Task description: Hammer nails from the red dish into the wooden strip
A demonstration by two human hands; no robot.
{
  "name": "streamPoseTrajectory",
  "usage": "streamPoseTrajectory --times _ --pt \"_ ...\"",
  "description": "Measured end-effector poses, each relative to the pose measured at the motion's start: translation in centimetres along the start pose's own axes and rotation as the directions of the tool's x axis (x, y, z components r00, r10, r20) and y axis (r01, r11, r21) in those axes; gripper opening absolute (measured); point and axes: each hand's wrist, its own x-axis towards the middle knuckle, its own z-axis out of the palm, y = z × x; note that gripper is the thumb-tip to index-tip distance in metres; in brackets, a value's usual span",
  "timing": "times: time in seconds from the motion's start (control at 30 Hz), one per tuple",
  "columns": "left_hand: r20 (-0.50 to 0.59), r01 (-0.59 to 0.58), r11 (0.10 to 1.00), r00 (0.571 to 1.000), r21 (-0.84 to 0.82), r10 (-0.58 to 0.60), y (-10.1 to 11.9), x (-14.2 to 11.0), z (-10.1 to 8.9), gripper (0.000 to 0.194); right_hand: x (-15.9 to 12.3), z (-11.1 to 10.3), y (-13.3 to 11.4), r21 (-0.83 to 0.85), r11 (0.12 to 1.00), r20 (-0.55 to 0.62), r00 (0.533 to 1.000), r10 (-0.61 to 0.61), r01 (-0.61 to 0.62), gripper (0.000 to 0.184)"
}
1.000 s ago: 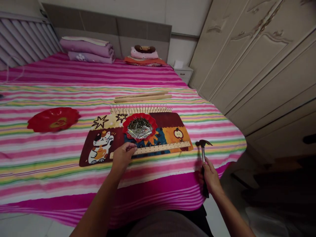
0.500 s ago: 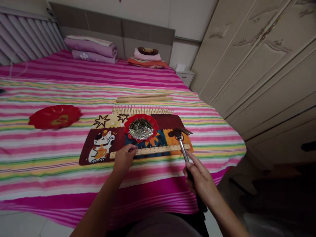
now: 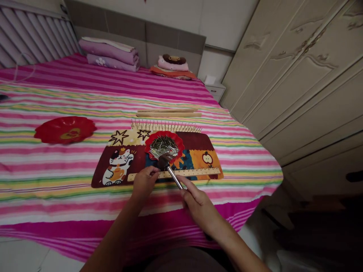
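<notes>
1. Near the centre of the frame, we are seeing a narrow, pale wooden strip (image 3: 198,172) lying across the lower part of a mat (image 3: 195,139); small holes are dotting its flat face, and short metal nails are standing along its right part.
2. Our left hand (image 3: 145,182) is resting over the strip left of centre, thumb and forefinger pressing together; we cannot tell whether a nail is sitting between them.
3. Our right hand (image 3: 198,200) is wrapping round a hammer (image 3: 173,176), forefinger stretching along the shiny metal shaft. The dark, blurred head is hovering just beside our left fingertips, overlapping the near rim of the bowl from this view.
4. Above the strip, a round, scalloped red bowl (image 3: 182,146) is holding a tangled heap of thin, glinting nails (image 3: 163,145).
5. Beneath these, the mat is showing rounded corners and a printed patchwork of maroon, orange, blue and cream, with a white cat at its left.
6. Along the mat's far edge, a nail-studded strip (image 3: 167,127) is bristling with a dense row of upright metal; just beyond, smooth bare wooden strips (image 3: 170,114) are lying side by side.
7. At the left, a glossy red tray (image 3: 53,130) with a wavy rim is resting on the striped, softly wrinkled cloth (image 3: 246,158).
8. At the upper left, puffy purple bedding (image 3: 110,54) is lying folded.
</notes>
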Motion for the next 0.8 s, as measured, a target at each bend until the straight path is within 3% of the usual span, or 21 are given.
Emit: streamPoseTrajectory --times 0.17,0.33,0.5,0.57,0.7,0.8 --pt "-0.001 -0.037 0.998 0.999 0.044 0.037 -0.1 -0.1 -0.2 0.017 -0.1 0.0 0.1 -0.033 0.999 0.055 0.998 0.004 -0.002 0.042" --pt "0.003 -0.029 0.999 1.000 0.030 0.029 0.0 0.0 -0.2 0.017 -1.7 -0.8 1.0 0.035 0.999 -0.040 0.999 0.015 -0.014 0.041" --pt "0.079 -0.005 0.999 0.997 0.035 0.002 0.0 0.2 -1.0 0.023 -4.9 -2.9 4.3 0.099 0.980 -0.113 0.977 0.183 -0.172 0.051" --pt "0.060 -0.017 0.999 0.998 0.048 0.014 0.0 0.6 -1.4 0.026 -6.1 -3.6 5.8 0.071 0.972 -0.171 0.957 0.234 -0.225 0.052" --pt "-0.065 -0.131 0.970 0.987 0.207 0.148 0.7 2.0 -1.9 0.029 -7.6 -4.5 8.4 -0.048 0.983 -0.280 0.947 0.156 -0.176 0.049" --pt "-0.021 -0.250 0.873 0.958 0.419 0.284 2.0 3.4 -1.7 0.026 -8.0 -4.7 10.5 -0.076 0.984 -0.257 0.957 0.137 -0.161 0.051"
